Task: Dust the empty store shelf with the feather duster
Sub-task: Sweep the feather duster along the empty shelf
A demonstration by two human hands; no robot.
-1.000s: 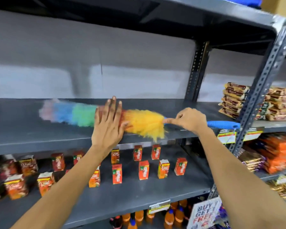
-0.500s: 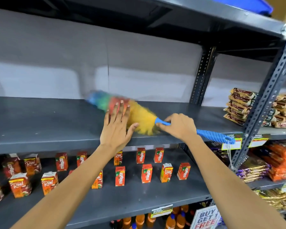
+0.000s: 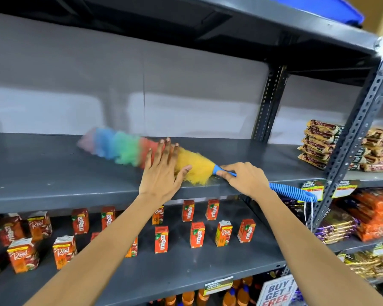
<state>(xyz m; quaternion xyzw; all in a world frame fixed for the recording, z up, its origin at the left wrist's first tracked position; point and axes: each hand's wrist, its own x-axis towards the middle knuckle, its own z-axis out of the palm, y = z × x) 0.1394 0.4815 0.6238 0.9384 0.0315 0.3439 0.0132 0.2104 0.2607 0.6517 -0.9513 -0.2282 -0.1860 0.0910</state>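
Observation:
A rainbow feather duster [image 3: 122,150] lies along the grey empty shelf [image 3: 42,173], its pink tip to the left and blurred, its yellow end nearest the blue ribbed handle [image 3: 292,192]. My right hand [image 3: 243,177] is shut on the handle just behind the yellow feathers. My left hand [image 3: 164,171] rests flat with fingers spread on the shelf's front edge, covering part of the red and yellow feathers.
Stacked snack packets [image 3: 321,142] sit at the right end of the same shelf, past a perforated upright post [image 3: 358,129]. Small juice cartons [image 3: 197,234] stand on the shelf below. An upper shelf [image 3: 252,21] overhangs. A promo sign [image 3: 276,292] is at bottom right.
The duster head has swept back to the left across the shelf after swinging toward the rear half a second ago. My left hand stays on the shelf edge.

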